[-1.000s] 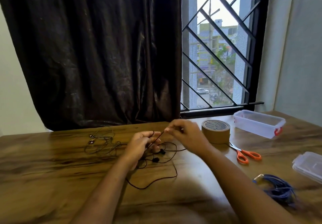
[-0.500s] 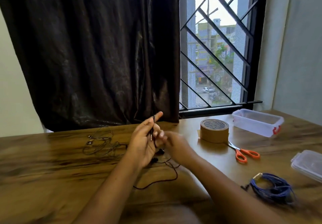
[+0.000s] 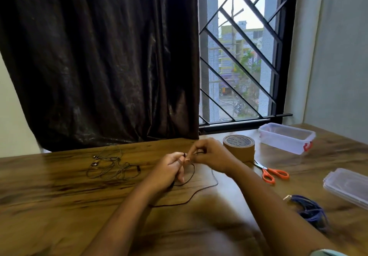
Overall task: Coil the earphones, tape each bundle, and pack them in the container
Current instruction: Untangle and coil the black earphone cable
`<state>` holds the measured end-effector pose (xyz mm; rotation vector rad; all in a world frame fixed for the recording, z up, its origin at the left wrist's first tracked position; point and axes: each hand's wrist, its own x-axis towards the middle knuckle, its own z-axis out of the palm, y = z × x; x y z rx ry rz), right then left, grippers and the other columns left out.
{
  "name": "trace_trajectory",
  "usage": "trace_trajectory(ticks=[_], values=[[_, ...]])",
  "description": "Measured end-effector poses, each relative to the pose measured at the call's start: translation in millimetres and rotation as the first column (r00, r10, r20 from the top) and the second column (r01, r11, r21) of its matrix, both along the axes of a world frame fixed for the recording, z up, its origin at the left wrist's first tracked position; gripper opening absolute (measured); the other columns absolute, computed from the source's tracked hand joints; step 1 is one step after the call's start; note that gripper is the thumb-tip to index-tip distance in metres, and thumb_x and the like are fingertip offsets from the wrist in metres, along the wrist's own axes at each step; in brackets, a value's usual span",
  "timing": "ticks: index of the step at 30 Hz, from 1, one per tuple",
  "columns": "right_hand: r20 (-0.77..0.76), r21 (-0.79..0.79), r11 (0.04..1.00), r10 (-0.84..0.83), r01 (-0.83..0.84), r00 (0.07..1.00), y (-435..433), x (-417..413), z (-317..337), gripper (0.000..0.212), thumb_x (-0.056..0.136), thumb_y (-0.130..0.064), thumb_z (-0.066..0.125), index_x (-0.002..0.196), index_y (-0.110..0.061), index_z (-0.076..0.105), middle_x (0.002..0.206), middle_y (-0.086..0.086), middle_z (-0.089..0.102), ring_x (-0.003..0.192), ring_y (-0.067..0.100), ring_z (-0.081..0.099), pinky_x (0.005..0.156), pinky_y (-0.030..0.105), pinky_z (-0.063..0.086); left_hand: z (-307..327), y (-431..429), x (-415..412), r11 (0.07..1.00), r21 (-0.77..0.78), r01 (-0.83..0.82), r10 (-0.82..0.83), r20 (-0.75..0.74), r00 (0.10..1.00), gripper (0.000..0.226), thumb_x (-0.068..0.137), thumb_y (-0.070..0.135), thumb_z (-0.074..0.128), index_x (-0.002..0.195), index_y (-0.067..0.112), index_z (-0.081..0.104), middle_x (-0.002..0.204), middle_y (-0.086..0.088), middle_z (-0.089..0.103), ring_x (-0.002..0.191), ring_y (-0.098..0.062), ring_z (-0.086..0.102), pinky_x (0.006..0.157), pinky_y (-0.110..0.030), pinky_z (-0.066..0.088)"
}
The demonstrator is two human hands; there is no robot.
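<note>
The dark brown curtain [image 3: 99, 56] hangs beyond both my hands and spreads far to their left. The barred window [image 3: 241, 60] stands beyond my right hand. Under my arms runs the wooden table [image 3: 59, 206], and everything else lies on it.

Well to the right of my right hand, close under the window sill, sits the clear container [image 3: 284, 144], open at the top, with a red latch on its near end. Its lid [image 3: 348, 188] lies apart from it, further right and nearer to me. To the right of my right forearm lies a blue coil [image 3: 310, 212] of cable with a metal plug at its left end. Well to the left of my left hand, a grey set of earphones [image 3: 111, 166] lies in a loose tangle.

Just behind my right hand the brown tape roll [image 3: 239, 146] lies flat with its hole upward. The orange-handled scissors [image 3: 272, 174] lie just right of my right wrist, blades pointing toward the roll.

My left hand [image 3: 169, 170] and right hand [image 3: 211, 156] meet over the middle of the table. My left fingers are curled round the cord of the black earphones [image 3: 191, 197]. My right thumb and fingertips pinch the same cord right at my left fingertips. The rest of the cord loops beside my left hand and trails over the table between my forearms. Blur hides the earbuds.
</note>
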<state>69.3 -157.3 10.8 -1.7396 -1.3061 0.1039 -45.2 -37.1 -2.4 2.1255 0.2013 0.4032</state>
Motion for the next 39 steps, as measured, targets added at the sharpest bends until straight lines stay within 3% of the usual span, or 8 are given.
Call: trace_trajectory(ticks=[6, 13, 21, 24, 26, 31, 35, 39], values=[[-0.242, 0.358, 0.918, -0.086, 0.171, 0.966, -5, 11, -5, 0.004, 0.079, -0.010, 0.074, 0.079, -0.011, 0.070, 0.055, -0.019, 0.061, 0.056, -0.004, 0.055, 0.055, 0.009, 0.041, 12, -14, -10, 0.786, -0.587, 0.193, -0.235, 0.006, 0.972, 0.036, 0.101, 0.018, 0.030, 0.107, 0.001, 0.061, 0.047, 0.000, 0.029, 0.042, -0.012, 0.037, 0.071, -0.038, 0.054], [-0.214, 0.079, 0.985, -0.133, 0.153, 0.968, 27, -13, -26, 0.027, 0.091, -0.004, 0.053, 0.076, -0.026, 0.060, 0.064, -0.012, 0.054, 0.056, -0.003, 0.049, 0.054, 0.015, 0.039, 24, -24, -8, 0.591, -0.746, 0.306, 0.015, 0.390, 0.921, 0.032, 0.100, 0.015, 0.032, 0.125, 0.015, 0.053, 0.069, -0.006, 0.064, 0.064, -0.015, 0.066, 0.066, -0.031, 0.060], [-0.154, -0.198, 0.974, 0.080, -0.110, 0.985, 33, -41, -19, 0.028, 0.096, -0.030, 0.052, 0.076, -0.015, 0.065, 0.068, -0.006, 0.057, 0.061, 0.009, 0.050, 0.061, 0.025, 0.043, 10, 14, -4, 0.875, -0.480, -0.068, 0.314, 0.456, 0.833, 0.040, 0.103, 0.019, 0.029, 0.143, 0.019, 0.035, 0.123, 0.011, 0.059, 0.125, -0.009, 0.049, 0.111, -0.030, 0.031], [-0.265, -0.212, 0.953, 0.159, -0.218, 0.951, 22, -36, -10, 0.027, 0.096, -0.027, 0.053, 0.071, -0.018, 0.060, 0.074, -0.002, 0.062, 0.054, 0.005, 0.051, 0.056, 0.019, 0.045, 3, 24, -3, 0.938, -0.175, -0.300, 0.344, 0.357, 0.868, 0.042, 0.102, 0.022, 0.032, 0.143, 0.029, 0.031, 0.114, 0.018, 0.062, 0.096, 0.001, 0.054, 0.079, -0.001, 0.037], [-0.311, -0.161, 0.958, 0.178, -0.236, 0.934, 14, -30, -3, 0.024, 0.095, -0.025, 0.055, 0.073, -0.018, 0.061, 0.070, -0.005, 0.062, 0.049, 0.003, 0.050, 0.050, 0.016, 0.043, -4, 30, -2, 0.946, -0.019, -0.323, 0.318, 0.239, 0.918, 0.043, 0.102, 0.020, 0.035, 0.144, 0.029, 0.031, 0.113, 0.011, 0.064, 0.096, -0.002, 0.057, 0.068, -0.002, 0.038], [-0.395, 0.249, 0.968, 0.094, 0.008, 0.914, -1, -11, 10, 0.024, 0.096, -0.022, 0.052, 0.075, -0.018, 0.064, 0.044, -0.011, 0.039, 0.043, 0.006, 0.034, 0.045, 0.021, 0.037, -10, 13, -8, 0.942, -0.333, -0.031, 0.025, -0.021, 0.999, 0.034, 0.102, 0.012, 0.030, 0.127, 0.007, 0.053, 0.064, -0.004, 0.064, 0.060, -0.018, 0.063, 0.071, -0.031, 0.053], [-0.348, 0.366, 0.887, -0.150, 0.281, 0.925, 0, 6, 6, 0.024, 0.096, -0.025, 0.052, 0.079, -0.018, 0.066, 0.047, -0.017, 0.054, 0.047, -0.001, 0.049, 0.050, 0.013, 0.035, 0, -6, -9, 0.878, -0.469, 0.093, -0.050, 0.103, 0.993, 0.036, 0.100, 0.011, 0.028, 0.107, 0.001, 0.062, 0.051, -0.002, 0.039, 0.041, -0.014, 0.039, 0.060, -0.032, 0.045], [-0.202, 0.319, 0.876, -0.310, 0.362, 0.929, 10, 13, -7, 0.022, 0.093, -0.031, 0.056, 0.078, -0.021, 0.069, 0.076, 0.005, 0.069, 0.070, 0.017, 0.060, 0.065, 0.032, 0.045, 20, -26, -14, 0.672, -0.670, 0.317, -0.173, 0.274, 0.946, 0.035, 0.093, 0.015, 0.034, 0.108, 0.000, 0.061, 0.044, 0.001, 0.028, 0.032, -0.007, 0.025, 0.044, -0.022, 0.039]])
